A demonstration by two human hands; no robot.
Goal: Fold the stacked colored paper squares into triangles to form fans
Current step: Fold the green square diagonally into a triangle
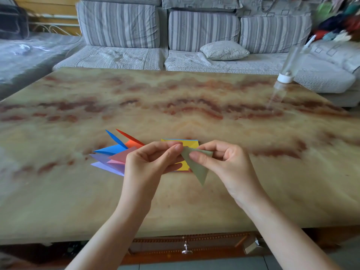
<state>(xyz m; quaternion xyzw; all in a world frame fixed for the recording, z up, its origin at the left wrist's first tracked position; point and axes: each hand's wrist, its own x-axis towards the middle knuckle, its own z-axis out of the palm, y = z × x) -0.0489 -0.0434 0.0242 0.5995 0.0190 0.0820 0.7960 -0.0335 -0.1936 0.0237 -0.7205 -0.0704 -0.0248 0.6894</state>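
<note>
A grey-green paper triangle [196, 166] hangs above the table, its long point aimed down toward me. My left hand [150, 162] pinches its upper left corner, and my right hand [224, 160] pinches its top edge from the right. Beneath them lies the stack of colored paper squares [191, 143], yellow on top, partly hidden by both hands. To the left, several folded triangles [115, 152] in blue, orange, pink and purple lie fanned out on the marble table [175, 106].
A clear bottle with a white cap [286, 75] stands upside down at the table's far right. A striped grey sofa [175, 45] with a small cushion runs behind the table. A drawer knob [186, 248] shows under the near edge.
</note>
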